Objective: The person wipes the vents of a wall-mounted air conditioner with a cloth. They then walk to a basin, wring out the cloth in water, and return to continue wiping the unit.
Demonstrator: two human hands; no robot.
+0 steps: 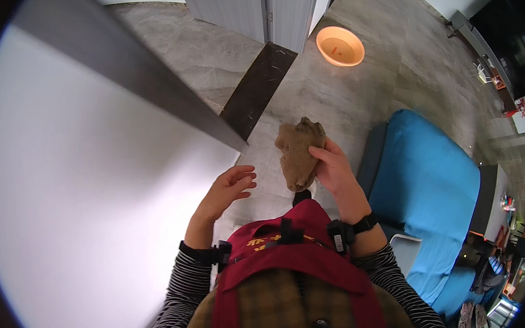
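Note:
A brown cloth [300, 153], thick and crumpled, hangs in my right hand [334, 165], whose thumb presses on its near face; the fingers behind it are partly hidden. To the left of the cloth, my left hand [232, 187] is raised in the air beside the white wall, fingers slightly curled and apart, touching nothing. A red apron [280, 256] covers my front below both hands.
An orange plastic basin [340, 46] stands on the grey tiled floor [377, 79] near the doorway. A dark threshold strip [260, 89] crosses the floor. The white wall [81, 180] is close on the left; a sofa with a blue cover [424, 168] is on the right.

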